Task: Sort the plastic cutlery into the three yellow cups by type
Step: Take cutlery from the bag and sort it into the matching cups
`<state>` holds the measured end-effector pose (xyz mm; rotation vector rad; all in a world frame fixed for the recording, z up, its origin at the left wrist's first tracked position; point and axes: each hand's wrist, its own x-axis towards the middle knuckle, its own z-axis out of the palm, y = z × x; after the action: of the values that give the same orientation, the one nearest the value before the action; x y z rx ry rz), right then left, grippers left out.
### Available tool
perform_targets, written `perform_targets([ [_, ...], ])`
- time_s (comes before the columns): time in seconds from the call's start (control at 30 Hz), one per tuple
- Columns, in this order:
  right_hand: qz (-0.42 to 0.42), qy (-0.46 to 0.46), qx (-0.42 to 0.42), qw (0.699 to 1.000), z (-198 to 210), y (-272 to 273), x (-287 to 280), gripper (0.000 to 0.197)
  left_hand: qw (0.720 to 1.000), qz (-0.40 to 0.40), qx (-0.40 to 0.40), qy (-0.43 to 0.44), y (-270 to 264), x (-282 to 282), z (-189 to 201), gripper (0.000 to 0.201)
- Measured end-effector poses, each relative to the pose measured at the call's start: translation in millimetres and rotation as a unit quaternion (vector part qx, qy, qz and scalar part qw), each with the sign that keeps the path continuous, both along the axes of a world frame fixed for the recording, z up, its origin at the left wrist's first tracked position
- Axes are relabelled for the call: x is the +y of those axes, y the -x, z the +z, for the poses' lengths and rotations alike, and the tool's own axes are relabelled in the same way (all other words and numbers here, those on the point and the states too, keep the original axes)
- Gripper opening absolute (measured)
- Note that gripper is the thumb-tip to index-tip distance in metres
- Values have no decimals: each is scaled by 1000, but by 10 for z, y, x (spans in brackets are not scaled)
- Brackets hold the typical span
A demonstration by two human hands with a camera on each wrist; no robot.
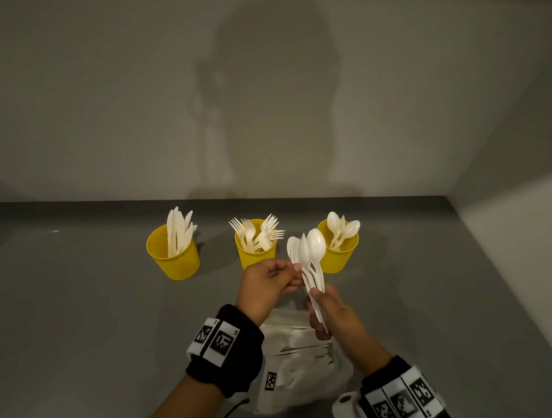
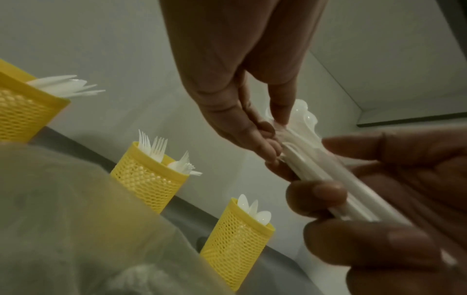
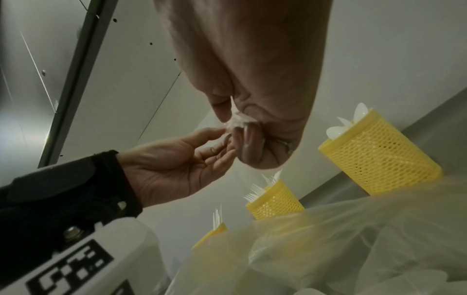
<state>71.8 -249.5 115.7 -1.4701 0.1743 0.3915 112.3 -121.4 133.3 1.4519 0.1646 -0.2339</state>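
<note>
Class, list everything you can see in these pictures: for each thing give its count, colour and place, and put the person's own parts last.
Cups: three, yellow mesh, in a row on the counter near the wall.
Knives: several, white, in the left cup.
Forks: several, white, in the middle cup.
Spoons in cup: a few, white, in the right cup.
Held spoons: a bunch, white, raised in front of the right cup.
Plastic bag: one, clear whitish, on the counter below the hands.
Counter: one, grey, against a pale wall.
Wristbands: two, black with square-patterned tags, on both wrists.
Left hand: pinches the spoons near their necks.
Right hand: grips the spoon handles.
</note>
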Motion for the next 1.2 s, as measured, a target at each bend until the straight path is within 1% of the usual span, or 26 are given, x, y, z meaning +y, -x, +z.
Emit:
perform_targets([
  [0.1, 0, 8, -20, 1000, -12, 13, -6, 17, 1000, 0, 30, 3, -16, -12, 32, 14],
  [0.2, 11, 52, -68, 996, -89, 21, -13, 16, 998, -6, 57, -1, -43, -13, 83, 16],
  [0.23, 14, 61, -81, 995, -109, 27, -15, 15, 998, -9, 60, -8, -56, -4, 107, 16],
  [0.27, 19, 68, -90, 993, -125, 32, -18, 18, 998, -10, 58, -19, -73, 13, 137, 16],
  [0.33, 23, 76, -90, 993, -148, 35, -33, 25, 998, -11, 49, -37, -112, 57, 202, 14],
  [0.37, 23, 68, -87, 994, -141, 33, -38, 25, 998, -12, 44, -41, -130, 79, 234, 14],
  [0.43, 21, 26, -77, 996, -121, 21, -43, 21, 998, -18, 38, -43, -163, 105, 287, 13],
  [0.5, 5, -51, -62, 997, -118, -5, -49, 18, 999, -12, 37, -37, -192, 133, 324, 13],
  [0.57, -30, -143, -32, 989, -141, -48, -73, 19, 999, 19, 39, -9, -256, 193, 359, 17],
  [0.6, -49, -174, -14, 983, -150, -65, -95, 17, 998, 42, 37, 6, -307, 244, 387, 18],
  [0.67, -82, -212, 19, 974, -174, -67, -145, 13, 996, 90, 12, 14, -442, 374, 444, 18],
  [0.7, -94, -214, 34, 972, -179, -56, -165, 12, 994, 109, -6, 3, -517, 438, 468, 17],
  [0.77, -115, -165, 53, 978, -211, -23, -207, 16, 989, 134, -41, -38, -664, 530, 472, 14],
  [0.83, -123, -58, 49, 989, -242, -1, -239, 20, 983, 146, -59, -97, -803, 584, 358, 13],
  [0.9, -112, 33, 13, 993, -254, -8, -246, 20, 976, 140, -46, -159, -909, 609, 174, 10],
  [1.0, -104, 125, -49, 986, -294, -71, -267, 16, 968, 98, 0, -232, -995, 624, -96, 5],
  [1.07, -76, 146, -56, 985, -306, -111, -292, 15, 958, 70, 24, -277, -1020, 637, -200, 13],
  [1.13, -36, 150, -47, 987, -298, -145, -321, 14, 954, 48, 46, -291, -1019, 645, -210, 18],
  [1.2, -13, 161, -47, 986, -265, -173, -348, 16, 956, 48, 46, -286, -983, 661, -183, 27],
])
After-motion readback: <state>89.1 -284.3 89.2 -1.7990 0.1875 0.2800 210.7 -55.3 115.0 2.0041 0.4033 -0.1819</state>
